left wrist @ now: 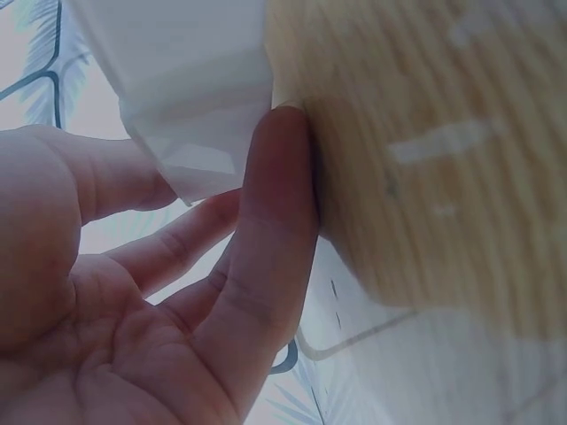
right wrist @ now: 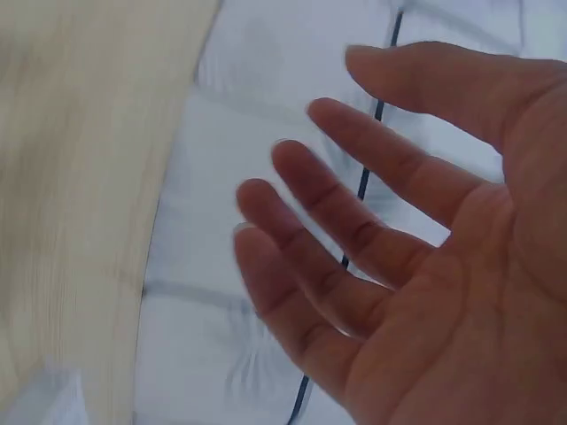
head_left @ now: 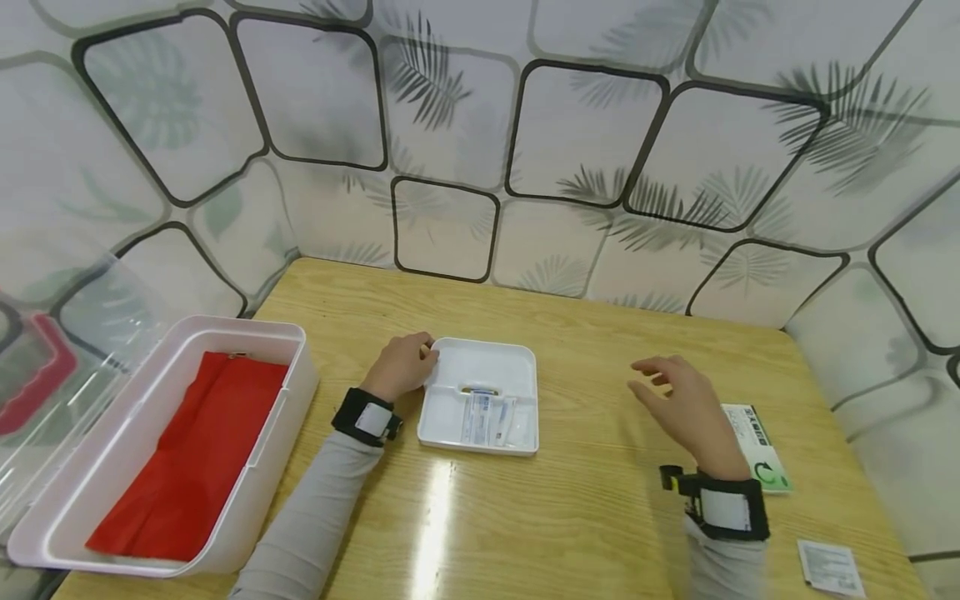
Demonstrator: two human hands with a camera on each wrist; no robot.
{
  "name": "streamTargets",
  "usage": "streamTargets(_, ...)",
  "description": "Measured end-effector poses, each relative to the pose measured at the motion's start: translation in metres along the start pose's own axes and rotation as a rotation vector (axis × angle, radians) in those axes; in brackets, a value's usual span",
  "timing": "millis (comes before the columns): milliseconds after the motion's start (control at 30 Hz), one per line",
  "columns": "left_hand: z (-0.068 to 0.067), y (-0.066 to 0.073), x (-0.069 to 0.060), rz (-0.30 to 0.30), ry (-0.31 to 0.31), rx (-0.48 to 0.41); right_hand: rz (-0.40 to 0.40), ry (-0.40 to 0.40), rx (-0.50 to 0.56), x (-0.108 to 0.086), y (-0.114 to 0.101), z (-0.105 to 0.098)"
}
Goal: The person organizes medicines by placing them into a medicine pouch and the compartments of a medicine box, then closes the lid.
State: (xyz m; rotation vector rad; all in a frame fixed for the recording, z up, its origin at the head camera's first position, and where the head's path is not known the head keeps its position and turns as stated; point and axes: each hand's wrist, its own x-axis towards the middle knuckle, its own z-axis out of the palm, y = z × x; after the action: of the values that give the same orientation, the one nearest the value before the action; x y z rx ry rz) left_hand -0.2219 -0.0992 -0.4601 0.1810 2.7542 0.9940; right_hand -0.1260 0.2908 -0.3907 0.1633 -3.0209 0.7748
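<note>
A shallow white tray [head_left: 480, 358] lies on the table, with several small clear-wrapped packets [head_left: 487, 419] in its lower part. My left hand [head_left: 401, 367] is at the tray's upper left corner; in the left wrist view that hand [left wrist: 177, 266] pinches the white edge [left wrist: 195, 106] between thumb and fingers. To the right of the tray, my right hand [head_left: 686, 408] hovers over the table with nothing in it. The right wrist view shows this hand [right wrist: 425, 239] with its fingers apart and slightly bent.
At the left stands a white bin [head_left: 300, 392] with a red cloth item [head_left: 202, 450] inside and a clear lid [head_left: 82, 375] tilted beside it. A green and white packet [head_left: 757, 450] lies by my right wrist, and a small white sachet [head_left: 831, 567] near the right edge.
</note>
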Motion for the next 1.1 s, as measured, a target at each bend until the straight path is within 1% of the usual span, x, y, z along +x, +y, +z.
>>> streamTargets(133, 0.0, 0.0, 0.001, 0.01, -0.002, 0.004, 0.119, -0.02, -0.037, -0.014, 0.05, -0.029)
streamTargets(267, 0.0, 0.0, 0.001, 0.011, 0.008, 0.007, 0.229, -0.06, -0.052, -0.026, 0.095, -0.046)
streamTargets(367, 0.0, -0.001, 0.001, 0.011, 0.011, 0.008, 0.32, -0.121, -0.028, -0.032, 0.119, -0.054)
streamTargets(467, 0.0, 0.0, 0.0, 0.012, 0.006, 0.009, 0.413, -0.232, -0.037, -0.035, 0.135, -0.057)
streamTargets(567, 0.0, 0.001, -0.001, 0.005, 0.003, 0.006, 0.484, -0.338, -0.075, -0.037, 0.142, -0.055)
streamTargets(600, 0.0, 0.001, -0.002, 0.003, 0.005, 0.006, 0.51, -0.369, -0.069, -0.038, 0.144, -0.054)
streamTargets(667, 0.0, 0.002, -0.002, 0.001, 0.006, 0.006, 0.542, -0.41, -0.066, -0.039, 0.145, -0.05)
streamTargets(733, -0.001, 0.002, -0.003, 0.002, 0.009, 0.006, 0.567, -0.433, -0.052, -0.039, 0.146, -0.046)
streamTargets(867, 0.0, 0.001, -0.002, 0.007, 0.01, 0.003, 0.57, -0.437, -0.047, -0.038, 0.148, -0.039)
streamTargets(1000, 0.0, 0.001, -0.002, 0.012, 0.009, -0.002, 0.563, -0.406, -0.048, -0.034, 0.148, -0.035)
streamTargets(1100, 0.0, 0.001, -0.002, 0.015, 0.007, -0.003, 0.531, -0.378, -0.064, -0.031, 0.144, -0.034)
